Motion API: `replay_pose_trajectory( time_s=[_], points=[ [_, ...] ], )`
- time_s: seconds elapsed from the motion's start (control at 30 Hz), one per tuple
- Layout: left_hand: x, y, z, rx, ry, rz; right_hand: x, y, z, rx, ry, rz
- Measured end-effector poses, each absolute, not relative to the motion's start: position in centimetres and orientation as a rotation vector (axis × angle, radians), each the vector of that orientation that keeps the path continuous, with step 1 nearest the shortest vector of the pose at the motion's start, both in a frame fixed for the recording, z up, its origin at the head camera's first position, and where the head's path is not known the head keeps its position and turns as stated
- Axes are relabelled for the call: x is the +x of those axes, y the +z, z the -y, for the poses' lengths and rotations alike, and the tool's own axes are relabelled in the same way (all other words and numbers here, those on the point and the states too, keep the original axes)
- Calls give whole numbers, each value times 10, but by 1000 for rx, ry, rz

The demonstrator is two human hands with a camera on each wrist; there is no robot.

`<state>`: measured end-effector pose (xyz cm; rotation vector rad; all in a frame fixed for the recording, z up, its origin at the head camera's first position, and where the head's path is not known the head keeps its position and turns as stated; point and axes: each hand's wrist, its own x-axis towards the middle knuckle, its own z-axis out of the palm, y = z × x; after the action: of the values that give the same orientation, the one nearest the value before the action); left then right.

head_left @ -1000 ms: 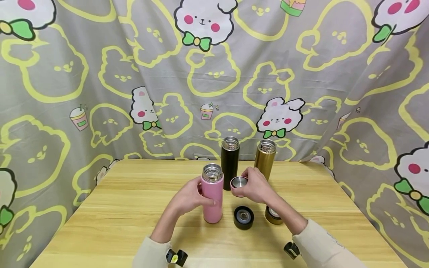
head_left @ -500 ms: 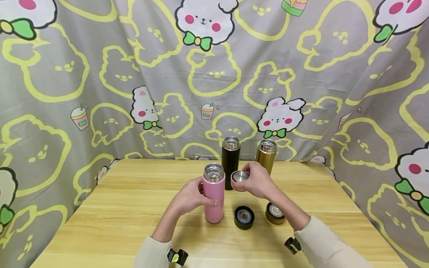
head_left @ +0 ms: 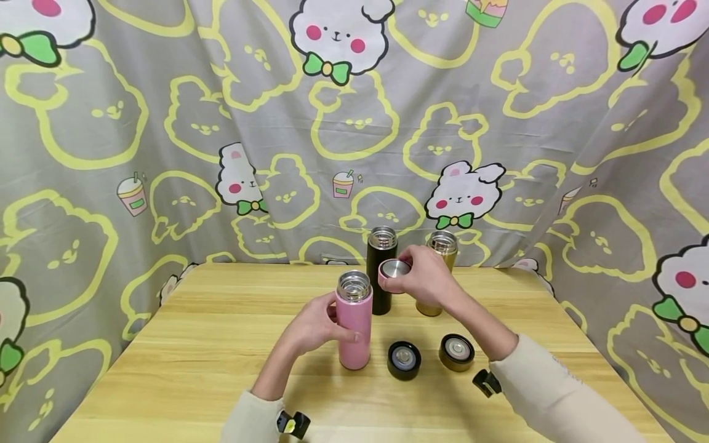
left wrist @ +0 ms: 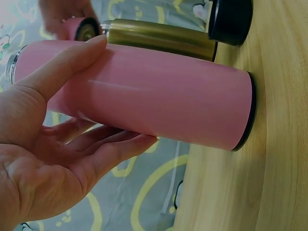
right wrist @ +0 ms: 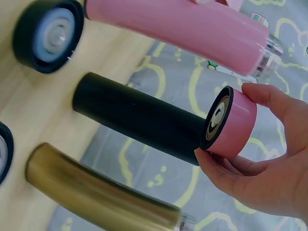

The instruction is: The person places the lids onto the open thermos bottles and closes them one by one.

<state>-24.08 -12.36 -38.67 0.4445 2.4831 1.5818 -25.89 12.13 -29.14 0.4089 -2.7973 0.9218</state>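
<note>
A pink bottle (head_left: pixel 354 326) without a lid stands upright on the table, its steel mouth bare. My left hand (head_left: pixel 319 326) grips its side, thumb across the front; the left wrist view shows the fingers round the pink body (left wrist: pixel 144 91). Up in the air, right of the bottle's mouth, my right hand (head_left: pixel 423 277) pinches a pink lid (head_left: pixel 394 275) between thumb and fingers. In the right wrist view the lid (right wrist: pixel 236 125) shows its dark inner rim, with the hand (right wrist: pixel 269 159) holding its outer side.
Behind stand an open black bottle (head_left: pixel 381 271) and an open gold bottle (head_left: pixel 429 306). On the wooden table (head_left: pixel 221 344) a black lid (head_left: pixel 404 361) and a gold lid (head_left: pixel 456 352) lie with their inner sides up. A patterned curtain (head_left: pixel 354 141) hangs behind.
My right hand has risen with the pink lid, uncovering more of the gold lid and the gold bottle's base. The left hand and pink bottle have barely shifted.
</note>
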Motion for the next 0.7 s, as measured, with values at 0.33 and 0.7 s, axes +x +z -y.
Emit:
replay_pose_trajectory(
  time_s=[0.33, 0.7],
  points=[
    [-242, -388, 123, 420, 1599, -2474, -256, -259, -113, 437, 910, 2760],
    [-243, -387, 126, 436, 1612, -2438, -246, -243, -96, 548, 909, 2706]
  ],
)
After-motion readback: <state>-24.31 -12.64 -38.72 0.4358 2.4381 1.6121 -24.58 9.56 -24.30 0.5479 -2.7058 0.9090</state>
